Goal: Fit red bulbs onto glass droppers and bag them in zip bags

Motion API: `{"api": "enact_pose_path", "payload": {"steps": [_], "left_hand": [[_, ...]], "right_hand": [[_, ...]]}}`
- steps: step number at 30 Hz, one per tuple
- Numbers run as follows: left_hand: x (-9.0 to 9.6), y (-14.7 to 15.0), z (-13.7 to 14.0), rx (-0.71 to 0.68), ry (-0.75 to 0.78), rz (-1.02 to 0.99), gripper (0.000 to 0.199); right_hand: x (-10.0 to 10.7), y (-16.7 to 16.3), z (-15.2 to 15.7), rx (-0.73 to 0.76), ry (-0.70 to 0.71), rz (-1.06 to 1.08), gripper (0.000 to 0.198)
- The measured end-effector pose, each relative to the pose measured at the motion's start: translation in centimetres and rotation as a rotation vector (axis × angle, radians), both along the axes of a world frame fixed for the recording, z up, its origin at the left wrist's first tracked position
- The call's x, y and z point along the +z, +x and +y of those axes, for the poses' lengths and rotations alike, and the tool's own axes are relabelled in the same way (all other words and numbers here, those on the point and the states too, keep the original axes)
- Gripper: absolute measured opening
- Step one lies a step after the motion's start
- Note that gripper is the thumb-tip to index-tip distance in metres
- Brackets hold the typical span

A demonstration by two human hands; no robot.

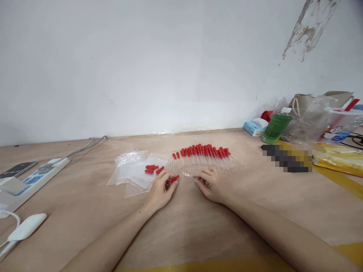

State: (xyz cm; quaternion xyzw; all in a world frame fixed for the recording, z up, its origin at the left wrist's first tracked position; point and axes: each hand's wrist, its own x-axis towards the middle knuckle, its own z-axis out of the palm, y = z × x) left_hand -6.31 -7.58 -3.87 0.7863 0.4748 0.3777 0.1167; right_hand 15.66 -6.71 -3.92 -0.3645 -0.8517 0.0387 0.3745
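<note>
Between the fingers of my left hand is a red rubber dropper bulb. My right hand pinches a clear glass dropper tube, whose free end points left toward the bulb; the two are apart. Beyond my hands lies a row of droppers with red bulbs at the far end and clear tubes toward me. Several loose red bulbs rest on clear zip bags to the left. A few bare glass tubes lie just past my left hand.
At the left are a white power strip, a phone and a white plug-like piece with a cable. On the right stand a green bottle, a blue tissue pack, a plastic cup and bags. A white wall rises behind.
</note>
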Motion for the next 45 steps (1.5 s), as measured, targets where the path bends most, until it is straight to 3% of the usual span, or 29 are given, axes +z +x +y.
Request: {"api": "enact_pose_path", "payload": {"steps": [10, 20, 31, 36, 45], "left_hand": [[0.3, 0.3, -0.4, -0.031, -0.005, -0.030, 0.012], [0.3, 0.2, -0.8, -0.126, 0.012, -0.070, 0.016], [0.6, 0.3, -1.5, -0.236, -0.109, 0.006, 0.021], [0.6, 0.3, -1.6, -0.250, -0.072, 0.045, 0.018], [0.6, 0.4, -1.7, -0.301, -0.005, 0.123, 0.020]], "right_hand": [[-0.9, -0.4, 0.2, 0.029, -0.004, -0.020, 0.019], [-0.4, 0.4, 0.5, 0.136, -0.044, -0.062, 0.019], [0.8, 0.8, -0.1, 0.108, 0.083, -0.211, 0.027], [0.7, 0.3, -0.7, 0.104, 0.117, -0.230, 0.023], [0.2, -0.6, -1.0, 0.103, 0.053, -0.254, 0.022]]}}
